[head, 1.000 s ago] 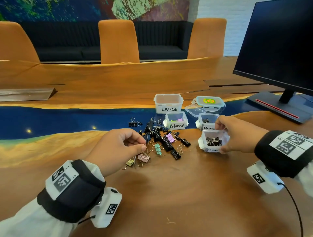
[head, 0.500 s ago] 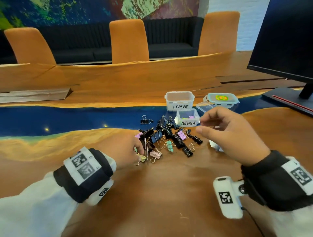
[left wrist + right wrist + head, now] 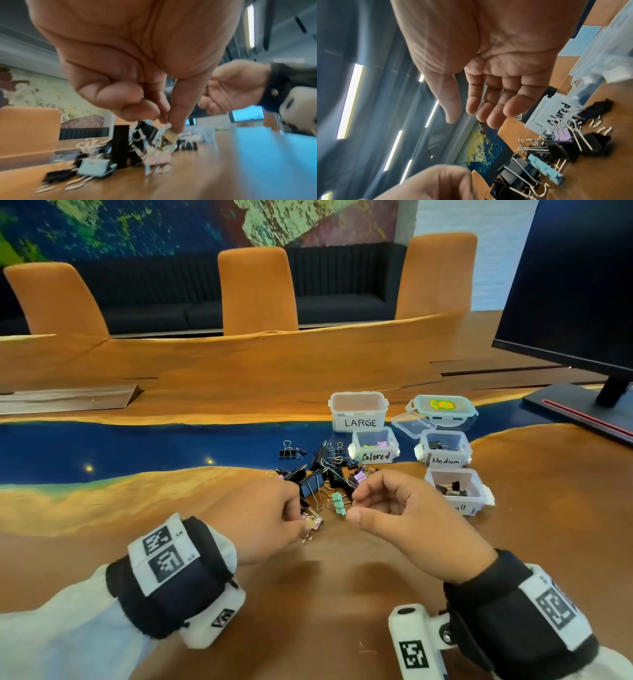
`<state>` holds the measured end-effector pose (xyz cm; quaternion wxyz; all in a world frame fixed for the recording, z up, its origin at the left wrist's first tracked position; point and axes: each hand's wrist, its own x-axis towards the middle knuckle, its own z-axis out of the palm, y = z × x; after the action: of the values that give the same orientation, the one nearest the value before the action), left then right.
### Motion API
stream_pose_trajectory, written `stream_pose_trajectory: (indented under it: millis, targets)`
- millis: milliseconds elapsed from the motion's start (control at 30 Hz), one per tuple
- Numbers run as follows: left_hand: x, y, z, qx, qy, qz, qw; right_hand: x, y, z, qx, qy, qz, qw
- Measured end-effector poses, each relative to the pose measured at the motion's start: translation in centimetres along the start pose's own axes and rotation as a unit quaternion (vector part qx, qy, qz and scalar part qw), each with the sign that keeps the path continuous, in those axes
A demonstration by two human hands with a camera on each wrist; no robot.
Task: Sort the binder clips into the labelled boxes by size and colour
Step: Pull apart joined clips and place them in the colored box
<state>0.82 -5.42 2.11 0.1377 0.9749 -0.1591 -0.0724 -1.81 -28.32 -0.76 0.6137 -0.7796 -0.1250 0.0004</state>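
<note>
A pile of binder clips (image 3: pixel 322 474), mostly black with a few pastel ones, lies on the wooden table. My left hand (image 3: pixel 303 522) is at the pile's near edge and pinches the wire handle of a small yellowish clip (image 3: pixel 169 136) between thumb and forefinger, next to a pink clip (image 3: pixel 314 522). My right hand (image 3: pixel 356 505) hovers over the pile's right side with loosely curled fingers; in the right wrist view the right hand (image 3: pixel 464 117) holds nothing. A mint clip (image 3: pixel 338 503) lies between the hands. Clear boxes marked LARGE (image 3: pixel 359 422), Colored (image 3: pixel 375 456), Medium (image 3: pixel 445 461) and the small-clip box (image 3: pixel 479 494) stand behind.
Two loose lids (image 3: pixel 442 405) (image 3: pixel 412 423) lie behind the boxes. A monitor stand (image 3: pixel 575 412) is at the far right. A lone black clip (image 3: pixel 287 453) sits left of the pile on the blue strip. Orange chairs line the table's far side.
My right hand left the small-clip box and came left over the pile, empty. My left hand dropped to the pile's near edge and pinched the yellowish clip.
</note>
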Motion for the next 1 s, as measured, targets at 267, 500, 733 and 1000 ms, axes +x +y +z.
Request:
stream_pose_trajectory:
  millis: [267,500,733,1000]
  targets:
    - [-1.0,2.6,1.2,-0.296,0.12,0.017,0.947,-0.5,0.7,2.2,0.072,-0.002,0.023,0.997]
    - [-1.3,2.6,1.2,-0.462,0.041,0.002,0.886,-0.9,0.9,1.3,0.047,0.002,0.017,0.999]
    - [-1.4,2.6,1.1,-0.417,0.077,0.035,0.905,-1.0,0.6,1.1,-0.01,0.065,-0.012,0.998]
    - [-1.5,2.9,2.3,-0.189,0.196,0.142,0.952,-1.1,-0.6,1.8,-0.001,0.004,0.062,0.998]
